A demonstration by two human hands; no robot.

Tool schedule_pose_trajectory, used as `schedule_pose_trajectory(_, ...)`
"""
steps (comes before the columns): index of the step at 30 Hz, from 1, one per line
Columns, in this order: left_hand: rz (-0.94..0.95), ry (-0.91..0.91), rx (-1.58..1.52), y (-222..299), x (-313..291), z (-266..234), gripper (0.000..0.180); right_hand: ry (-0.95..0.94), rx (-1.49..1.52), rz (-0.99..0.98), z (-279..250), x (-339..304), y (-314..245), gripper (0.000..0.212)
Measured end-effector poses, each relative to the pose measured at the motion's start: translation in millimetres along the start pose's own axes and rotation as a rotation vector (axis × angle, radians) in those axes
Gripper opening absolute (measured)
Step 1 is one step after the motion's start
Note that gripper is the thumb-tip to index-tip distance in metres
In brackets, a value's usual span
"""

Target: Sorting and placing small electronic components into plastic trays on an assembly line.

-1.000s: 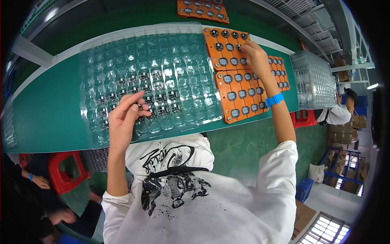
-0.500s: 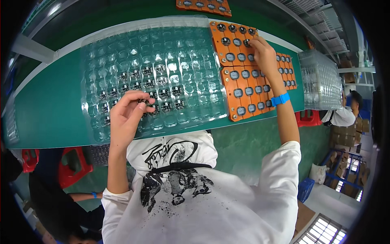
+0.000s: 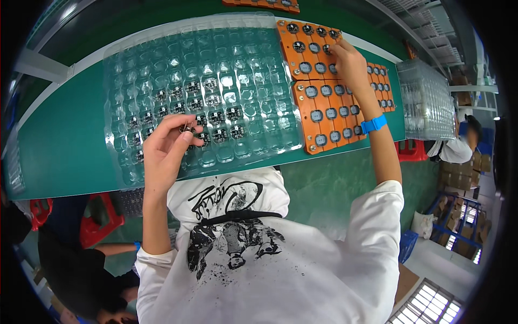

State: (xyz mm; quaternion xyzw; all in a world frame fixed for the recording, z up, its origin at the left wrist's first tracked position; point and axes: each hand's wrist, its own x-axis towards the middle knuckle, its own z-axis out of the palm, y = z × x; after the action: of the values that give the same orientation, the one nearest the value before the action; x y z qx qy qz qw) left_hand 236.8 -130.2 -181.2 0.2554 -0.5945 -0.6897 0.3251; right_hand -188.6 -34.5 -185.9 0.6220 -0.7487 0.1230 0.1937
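Over the near left part of a clear plastic blister tray [image 3: 264, 65], my left hand [image 3: 163, 154] is closed, pinching a small black circuit board [image 3: 186, 129] between thumb and fingers. Several like boards [image 3: 217, 117] sit in the tray's pockets beside it. My right hand [image 3: 352, 67], wearing a blue wristband, is over the upper orange fixture [image 3: 295, 58]. Its fingertips are closed on another small circuit board [image 3: 327, 49] at a round recess; whether the board is fully seated I cannot tell. Boards fill the fixture's far row, while other recesses show grey round parts.
A second orange fixture [image 3: 306, 125] adjoins the first on the near side. Further right stand another orange fixture [image 3: 384, 86] and a tall stack of clear trays [image 3: 426, 102]. Red stools [image 3: 102, 221] are below the table. A person in dark clothes [image 3: 75, 264] is at lower left.
The view has shifted slightly, so the tray and fixtures appear higher. My right hand stays at the same recess, and my left hand keeps its small circuit board, turned a little.
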Motion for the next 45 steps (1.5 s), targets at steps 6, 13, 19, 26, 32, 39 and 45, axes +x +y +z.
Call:
schedule_pose_trajectory(6, 0.038, -0.029, -0.015, 0.4, -3.2, 0.0, 0.023, -0.010, 0.136, 0.053, -0.1, -2.4, 2.7, 0.015)
schedule_pose_trajectory(13, -0.010, -0.001, -0.106, -6.1, -5.3, -5.2, 0.021, -0.092, 0.222, 0.056, 13.6, -2.5, 1.3, 0.031)
schedule_pose_trajectory(19, 0.062, -0.046, -0.108, -22.6, 5.9, -4.3, 0.018, -0.074, 0.094, -0.077, 35.2, -8.0, 49.6, 0.026)
schedule_pose_trajectory(26, 0.053, -0.072, -0.112, -6.4, 8.7, 10.4, 0.018, -0.221, 0.073, -0.101, 8.1, -2.6, 132.8, 0.022)
schedule_pose_trajectory(32, -0.012, -0.008, -0.162, -13.8, -1.5, 11.7, 0.021, -0.078, 0.174, -0.052, 25.9, -10.4, 59.7, 0.014)
schedule_pose_trajectory(39, -0.023, -0.055, -0.141, -3.2, 4.1, 4.6, 0.020, -0.043, 0.327, 0.037, -4.0, 4.9, 19.1, 0.007)
schedule_pose_trajectory(45, -0.032, -0.039, -0.095, 0.8, 5.8, 2.2, 0.020, -0.032, 0.315, -0.006, 4.0, 11.7, 25.7, 0.006)
